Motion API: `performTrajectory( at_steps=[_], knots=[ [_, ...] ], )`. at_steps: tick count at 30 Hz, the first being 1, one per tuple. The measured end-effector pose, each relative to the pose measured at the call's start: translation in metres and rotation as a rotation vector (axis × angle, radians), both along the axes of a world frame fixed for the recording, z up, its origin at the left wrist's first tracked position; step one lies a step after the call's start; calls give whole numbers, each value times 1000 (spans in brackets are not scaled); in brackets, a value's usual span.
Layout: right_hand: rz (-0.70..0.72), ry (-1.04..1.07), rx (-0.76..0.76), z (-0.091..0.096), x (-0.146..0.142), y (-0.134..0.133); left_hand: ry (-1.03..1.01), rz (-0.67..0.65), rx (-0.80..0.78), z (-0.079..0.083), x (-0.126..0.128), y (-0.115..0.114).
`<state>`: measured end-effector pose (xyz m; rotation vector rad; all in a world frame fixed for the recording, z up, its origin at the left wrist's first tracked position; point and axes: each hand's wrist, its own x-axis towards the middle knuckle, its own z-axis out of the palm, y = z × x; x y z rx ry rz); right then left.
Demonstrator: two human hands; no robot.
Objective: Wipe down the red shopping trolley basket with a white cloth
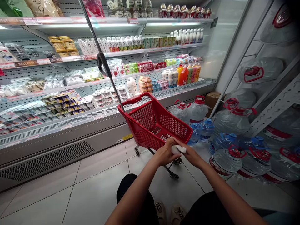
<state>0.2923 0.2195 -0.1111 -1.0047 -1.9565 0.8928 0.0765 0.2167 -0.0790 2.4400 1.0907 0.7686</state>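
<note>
My left hand (pixel 166 153) and my right hand (pixel 191 155) meet just below the near rim of a red wheeled shopping basket (pixel 153 125). Both hands are closed on a small white tissue or cloth (pixel 178 149) held between them. The basket stands on the tiled floor in front of a chilled display case, and its long handle (pixel 103 64) rises up to the left. My knees in dark trousers show at the bottom of the view.
An open refrigerated case (pixel 70 125) with shelves of dairy packs, bottles and cups runs along the left. Large water jugs (pixel 225 161) with red caps are piled on the floor and racks at right. A cardboard box (pixel 212 98) sits in the corner.
</note>
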Motion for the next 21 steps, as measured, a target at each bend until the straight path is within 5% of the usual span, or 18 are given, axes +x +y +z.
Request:
performTrajectory(
  at_steps=[2, 6, 8, 11, 15, 21],
  knots=[
    [-75, 19, 43, 4, 13, 3, -23, 67, 95, 1, -9, 2],
    [-551, -40, 234, 3, 46, 14, 204, 219, 320, -3, -28, 8],
    [-663, -193, 369, -7, 52, 16, 317, 236, 359, -9, -33, 8],
    [-538, -368, 484, -30, 34, 4, 365, 256, 364, -20, -32, 5],
    [-479, -420, 456, -52, -19, -32, 369, 273, 367, -26, -26, 1],
    [-387, -458, 523, -37, -66, -51, 324, 298, 374, -29, -23, 1]
  ],
)
